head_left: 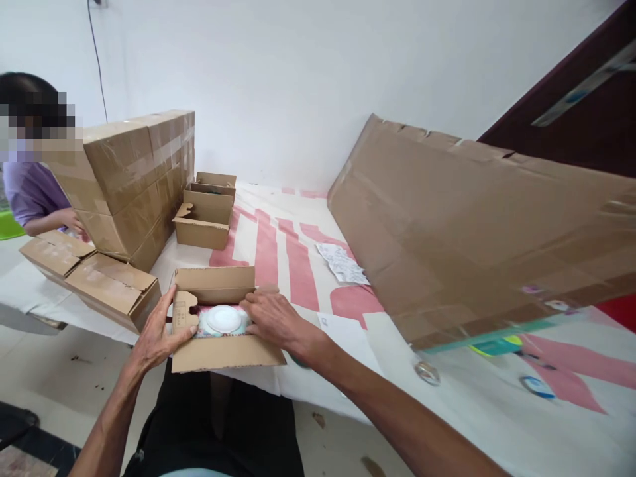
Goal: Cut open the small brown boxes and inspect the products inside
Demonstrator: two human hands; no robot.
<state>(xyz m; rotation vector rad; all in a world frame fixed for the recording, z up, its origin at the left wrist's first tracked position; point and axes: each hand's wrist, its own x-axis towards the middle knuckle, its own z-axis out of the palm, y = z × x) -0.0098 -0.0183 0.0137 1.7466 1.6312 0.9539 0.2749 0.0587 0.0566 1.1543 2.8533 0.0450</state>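
Observation:
An open cardboard box (228,353) sits at the table's near edge, its long flaps spread to the front and back. Inside lies a white round object (224,318) on something with a coloured print; its kind is unclear. My left hand (161,329) grips the box's left end, thumb on the inner end flap (185,310) and fingers on the outside. At the opposite end, my right hand (271,318) has its fingers curled over the edge, partly inside and beside the white object. That end's flap is blurred and mostly hidden by the hand.
Stacked taped cartons (144,179) stand at left, with closed boxes (106,275) before them. Open boxes (203,225) sit behind. A large cardboard sheet (477,232) leans at right, near a tape roll (427,372) and paper (342,263). Across the cartons is another person (34,185).

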